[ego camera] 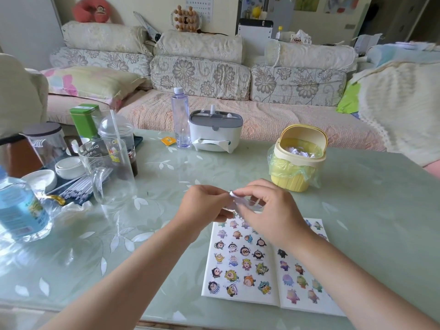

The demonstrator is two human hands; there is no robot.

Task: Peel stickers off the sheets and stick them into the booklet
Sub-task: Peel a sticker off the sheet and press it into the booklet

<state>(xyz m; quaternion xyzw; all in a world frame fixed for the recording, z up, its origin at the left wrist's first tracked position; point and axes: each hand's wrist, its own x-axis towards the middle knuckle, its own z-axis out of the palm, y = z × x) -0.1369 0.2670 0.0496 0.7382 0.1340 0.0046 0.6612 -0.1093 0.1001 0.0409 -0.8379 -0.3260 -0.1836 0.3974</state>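
Both hands [234, 206] pinching a small sticker scrap [234, 198], open booklet [240, 265] below

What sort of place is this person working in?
Most likely a home living room. A floral sofa with cushions runs behind the table, which carries household bits such as a tissue box and a small yellow bin.

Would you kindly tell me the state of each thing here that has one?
booklet: open, lying flat
pale scrap: pinched between both hands
left hand: pinches the pale scrap
right hand: pinches the pale scrap
yellow bin: lid up, paper inside
tall bottle: upright, capped
tissue box: tissue hanging out
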